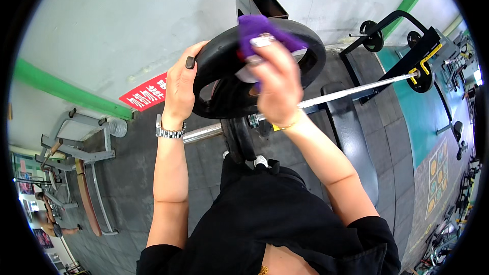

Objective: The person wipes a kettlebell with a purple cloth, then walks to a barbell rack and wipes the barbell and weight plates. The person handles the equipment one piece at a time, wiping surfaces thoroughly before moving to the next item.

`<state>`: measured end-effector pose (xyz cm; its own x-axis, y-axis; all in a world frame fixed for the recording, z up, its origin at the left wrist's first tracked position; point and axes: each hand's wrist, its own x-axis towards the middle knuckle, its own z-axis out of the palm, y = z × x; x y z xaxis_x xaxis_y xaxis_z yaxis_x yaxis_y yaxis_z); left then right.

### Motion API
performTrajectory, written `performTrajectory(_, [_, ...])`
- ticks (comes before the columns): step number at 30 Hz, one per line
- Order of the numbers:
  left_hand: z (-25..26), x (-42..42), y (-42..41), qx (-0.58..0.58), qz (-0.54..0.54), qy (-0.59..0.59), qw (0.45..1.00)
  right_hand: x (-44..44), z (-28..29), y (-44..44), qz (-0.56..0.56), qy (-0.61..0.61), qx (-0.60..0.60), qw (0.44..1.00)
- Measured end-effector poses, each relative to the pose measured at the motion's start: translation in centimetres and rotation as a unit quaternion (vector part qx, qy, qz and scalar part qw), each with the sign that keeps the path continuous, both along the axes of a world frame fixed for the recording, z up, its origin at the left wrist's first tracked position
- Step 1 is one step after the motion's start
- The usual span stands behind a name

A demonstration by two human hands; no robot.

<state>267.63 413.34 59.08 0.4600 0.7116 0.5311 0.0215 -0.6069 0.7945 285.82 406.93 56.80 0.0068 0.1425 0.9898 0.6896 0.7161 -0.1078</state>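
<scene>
A black weight plate (221, 65) is held up in front of me, above a steel barbell (344, 94). My left hand (182, 84) grips the plate's left rim, with the thumb on the near face. In my right hand (277, 80) is a purple cloth (254, 26), pressed against or just over the plate's upper face; the hand is blurred. Below, another black plate (238, 139) sits on the barbell's sleeve beside a collar. Part of the held plate is hidden behind my right hand and the cloth.
A padded black bench (351, 149) stands to the right under the bar. Beyond it is a black rack (401, 57) with plates. A grey post (244, 5) rises by the wall. Grey gym equipment (76, 145) and a person (49, 221) are far left.
</scene>
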Motion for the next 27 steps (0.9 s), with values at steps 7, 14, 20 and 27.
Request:
performTrajectory(7, [-0.1,-0.3,0.1,0.01,-0.009,0.005,1.0,-4.1,-12.2,-0.9,0.091,-0.319,-0.144,0.932])
performTrajectory(14, [0.2,-0.4,-0.1,0.006,0.044,0.071,0.997,-1.4,-15.2,-1.1,0.083,-0.452,-0.153,0.875])
performTrajectory(20, [0.7,-0.6,-0.1,0.014,0.011,0.055,0.998,-3.3,-8.2,-0.2,0.044,-0.372,-0.099,0.922])
performTrajectory(27, [1.0,0.5,-0.9,-0.018,0.048,0.066,0.997,2.2,-17.1,-2.6,0.129,-0.446,-0.238,0.853])
